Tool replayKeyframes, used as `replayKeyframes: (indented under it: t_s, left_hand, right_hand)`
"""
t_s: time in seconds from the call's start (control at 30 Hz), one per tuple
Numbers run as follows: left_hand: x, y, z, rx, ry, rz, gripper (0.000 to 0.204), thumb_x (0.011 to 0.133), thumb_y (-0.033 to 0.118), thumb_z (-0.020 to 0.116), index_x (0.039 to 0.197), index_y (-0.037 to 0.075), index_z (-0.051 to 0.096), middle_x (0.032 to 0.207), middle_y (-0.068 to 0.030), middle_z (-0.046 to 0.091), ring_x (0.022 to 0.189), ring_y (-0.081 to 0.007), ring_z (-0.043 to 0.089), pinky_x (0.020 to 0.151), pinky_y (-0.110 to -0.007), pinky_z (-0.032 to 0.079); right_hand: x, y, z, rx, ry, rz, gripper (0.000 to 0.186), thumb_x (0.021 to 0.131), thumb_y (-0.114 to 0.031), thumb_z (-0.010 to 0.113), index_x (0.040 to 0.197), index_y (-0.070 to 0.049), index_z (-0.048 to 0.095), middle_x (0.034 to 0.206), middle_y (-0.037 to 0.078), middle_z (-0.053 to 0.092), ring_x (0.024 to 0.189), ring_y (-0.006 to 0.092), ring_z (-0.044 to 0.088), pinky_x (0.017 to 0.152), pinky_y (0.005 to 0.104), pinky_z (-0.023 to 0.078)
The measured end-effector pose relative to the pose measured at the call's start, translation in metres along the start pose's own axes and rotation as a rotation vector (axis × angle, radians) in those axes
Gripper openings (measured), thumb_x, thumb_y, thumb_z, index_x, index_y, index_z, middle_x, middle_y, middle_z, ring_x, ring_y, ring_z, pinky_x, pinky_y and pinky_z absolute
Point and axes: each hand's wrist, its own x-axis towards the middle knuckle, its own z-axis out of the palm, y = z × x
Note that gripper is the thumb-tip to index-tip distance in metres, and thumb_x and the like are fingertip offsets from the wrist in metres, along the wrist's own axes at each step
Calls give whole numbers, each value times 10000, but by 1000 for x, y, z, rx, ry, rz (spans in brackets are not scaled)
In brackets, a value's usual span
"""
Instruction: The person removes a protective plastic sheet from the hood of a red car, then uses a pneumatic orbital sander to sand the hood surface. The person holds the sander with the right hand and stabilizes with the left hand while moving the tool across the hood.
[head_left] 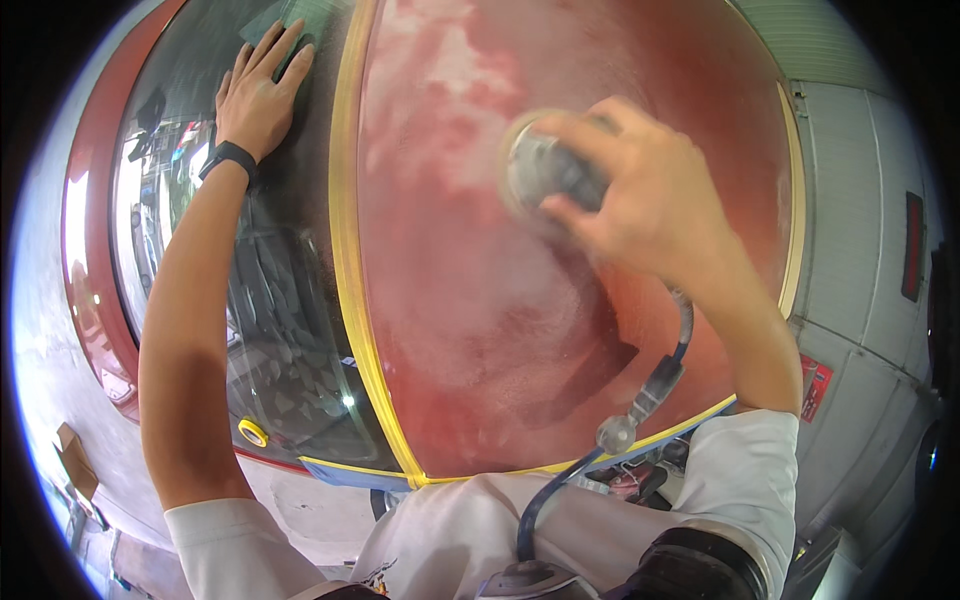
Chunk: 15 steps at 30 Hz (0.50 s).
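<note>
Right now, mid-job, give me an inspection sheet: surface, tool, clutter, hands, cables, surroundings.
Surface: red panel with pale, cloudy patches; yellow tape strip between it and the dark glass on its left.
Tool: sander, blurred, at the red panel.
Clutter: tape roll lying on the glass near its lower edge.
Hands: left hand spread on the glass; right hand gripping the sander.
Cables: blue hose with a round fitting, running down toward the person's body.
Surroundings: grey panelled surface at right.
</note>
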Motion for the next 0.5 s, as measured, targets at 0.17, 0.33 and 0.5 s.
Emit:
replayKeyframes:
  t_s: [0.17,0.33,0.5]
  left_hand:
    - [3,3,5,-363,54,-168,631,1160,682,429,1742,440,465,1849,44,405,1724,-336,315,1403,-565,202]
    - [2,6,5,-384,78,-168,636,1155,692,439,1737,438,476,1848,46,406,1724,-326,318,1405,-559,198]
    - [0,5,4,-384,68,-186,626,1158,676,442,1734,435,480,1847,48,407,1719,-333,327,1402,-558,208]
  right_hand:
    - [-5,-8,4,-12,-38,45,575,801,-244,964,1347,-195,792,1107,127,756,961,383,772,848,467,634]
    - [36,76,-18,12,67,246,584,820,-231,934,1377,-147,778,1133,149,805,1034,337,782,973,438,614]
    - [33,83,-21,83,76,245,568,816,-238,933,1350,-116,781,1175,147,820,1066,310,787,983,412,608]
